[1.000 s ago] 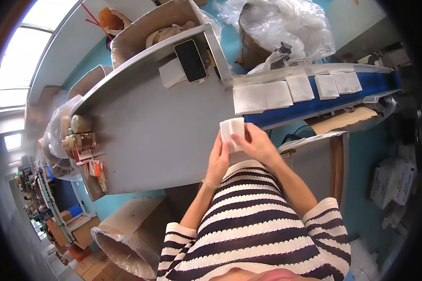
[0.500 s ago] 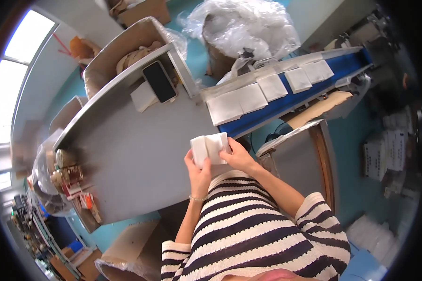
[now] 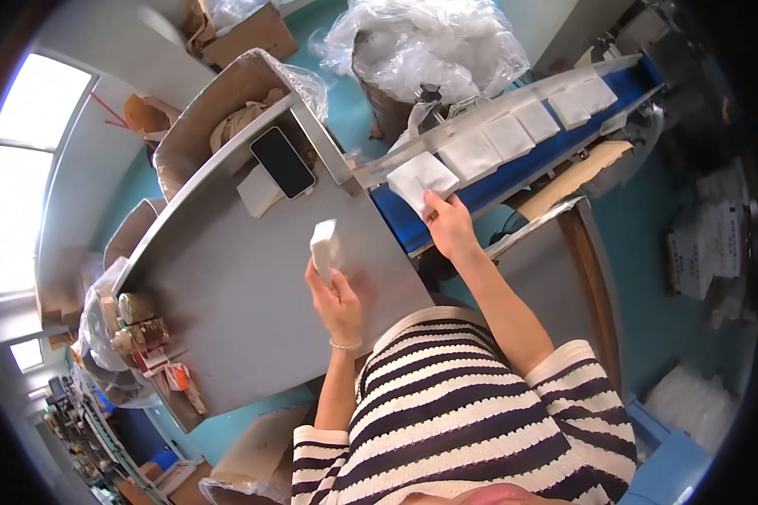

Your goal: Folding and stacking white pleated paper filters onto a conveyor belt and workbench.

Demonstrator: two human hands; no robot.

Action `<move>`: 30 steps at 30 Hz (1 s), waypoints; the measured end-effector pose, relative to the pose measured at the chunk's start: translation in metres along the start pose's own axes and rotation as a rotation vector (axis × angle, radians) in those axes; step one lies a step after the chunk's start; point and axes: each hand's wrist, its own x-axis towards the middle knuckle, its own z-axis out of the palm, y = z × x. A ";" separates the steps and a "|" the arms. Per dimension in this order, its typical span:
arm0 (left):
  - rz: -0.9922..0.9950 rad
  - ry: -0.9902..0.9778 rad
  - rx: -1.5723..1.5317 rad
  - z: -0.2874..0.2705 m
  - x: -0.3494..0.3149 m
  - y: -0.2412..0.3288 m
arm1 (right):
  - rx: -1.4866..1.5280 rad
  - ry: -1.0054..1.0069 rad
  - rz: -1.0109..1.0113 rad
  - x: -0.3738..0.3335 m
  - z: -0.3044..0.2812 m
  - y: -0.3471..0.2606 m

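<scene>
My left hand [image 3: 335, 301] holds a white packet [image 3: 322, 246] on edge above the grey table, pinched between thumb and fingers; it is slightly blurred. My right hand [image 3: 450, 225] reaches out to the blue conveyor belt [image 3: 396, 217] and grips the near corner of a white square packet [image 3: 421, 179]. That packet lies tilted over the near end of the belt, close to the row. Further flat white packets [image 3: 469, 154] lie along the belt, some overlapping. What the packets are made of, paper or cloth, I cannot make out.
A black-screened phone [image 3: 283, 162] rests on a white sheet [image 3: 259, 190] by the grey table's [image 3: 253, 295] raised far edge. Tape rolls [image 3: 139, 321] and small items sit at its left end. Beyond stand an open cardboard box [image 3: 219, 101] and a heap of clear plastic bags [image 3: 434, 46].
My hands have parted. The right one has moved up and right to the belt with a white packet; the left has shifted left with another. Packets on the belt have moved further right.
</scene>
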 end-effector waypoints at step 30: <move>1.403 -1.496 0.090 0.183 -0.319 0.080 | -1.474 1.673 -0.788 -0.543 -0.295 -0.060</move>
